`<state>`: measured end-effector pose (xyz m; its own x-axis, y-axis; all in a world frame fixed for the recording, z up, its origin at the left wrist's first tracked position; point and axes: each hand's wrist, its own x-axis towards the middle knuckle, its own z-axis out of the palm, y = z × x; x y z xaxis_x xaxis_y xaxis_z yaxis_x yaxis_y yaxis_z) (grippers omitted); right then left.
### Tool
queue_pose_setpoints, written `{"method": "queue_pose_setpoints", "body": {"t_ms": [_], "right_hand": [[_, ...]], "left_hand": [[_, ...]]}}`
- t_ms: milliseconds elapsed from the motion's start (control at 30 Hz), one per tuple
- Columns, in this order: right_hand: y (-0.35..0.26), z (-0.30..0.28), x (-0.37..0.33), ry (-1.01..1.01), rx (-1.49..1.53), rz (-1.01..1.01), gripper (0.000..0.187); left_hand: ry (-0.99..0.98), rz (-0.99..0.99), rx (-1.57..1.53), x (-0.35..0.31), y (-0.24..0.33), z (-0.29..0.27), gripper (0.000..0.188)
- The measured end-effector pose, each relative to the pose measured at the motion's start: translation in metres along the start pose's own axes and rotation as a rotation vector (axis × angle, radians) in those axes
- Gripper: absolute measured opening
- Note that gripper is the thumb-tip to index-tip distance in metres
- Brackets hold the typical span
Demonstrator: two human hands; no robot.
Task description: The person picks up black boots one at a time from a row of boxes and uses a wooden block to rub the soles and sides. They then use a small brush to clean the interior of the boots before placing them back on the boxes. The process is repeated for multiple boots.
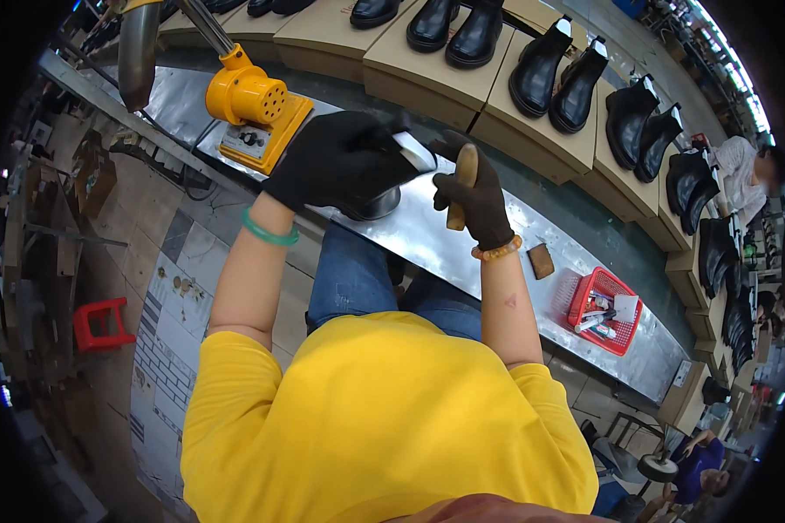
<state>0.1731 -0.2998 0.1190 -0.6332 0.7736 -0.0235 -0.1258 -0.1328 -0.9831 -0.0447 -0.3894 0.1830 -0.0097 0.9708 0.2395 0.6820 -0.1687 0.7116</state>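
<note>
**Boot work in hand, likely tool-on-leather step**

Right of the yellow machine [251,98], the black boot [378,206] is showing under the left hand [336,161]; I'm not resolving its fingers. Farther right, the right hand [483,206] is gripping a wooden-handled tool [467,167], fingers curling round. Next likely calls for steadying the boot.

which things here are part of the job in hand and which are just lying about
Likely in the job:
- boot at left hand
- tan tool in right hand

Seem to be lying about:
- brown block
- red basket
- red stool

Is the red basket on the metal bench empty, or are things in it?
Not empty: inside the red basket lie a white tube-like item and a pale flat piece.
</note>
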Motion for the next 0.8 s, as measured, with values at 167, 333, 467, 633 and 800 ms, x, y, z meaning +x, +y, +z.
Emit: {"method": "queue_pose_setpoints", "body": {"t_ms": [167,333,467,633,800], "right_hand": [[0.016,-0.009,-0.013,0.105,-0.353,-0.239,0.053],[0.019,-0.027,-0.031,0.194,-0.287,-0.065,0.045],[0.025,-0.036,-0.043,0.236,-0.256,-0.004,0.040],[0.024,-0.023,-0.053,0.251,-0.211,-0.016,0.042],[0.034,-0.009,-0.060,0.234,-0.290,-0.051,0.051]], "left_hand": [[-0.022,0.227,0.351,0.020,0.025,0.033,0.037],[0.321,0.283,0.525,0.013,0.022,0.049,0.061],[0.218,0.046,-0.123,-0.014,-0.025,0.057,0.095],[0.167,-0.026,-0.742,-0.025,-0.055,0.087,0.104],[0.219,-0.094,-0.935,-0.025,-0.094,0.094,0.073]]}}
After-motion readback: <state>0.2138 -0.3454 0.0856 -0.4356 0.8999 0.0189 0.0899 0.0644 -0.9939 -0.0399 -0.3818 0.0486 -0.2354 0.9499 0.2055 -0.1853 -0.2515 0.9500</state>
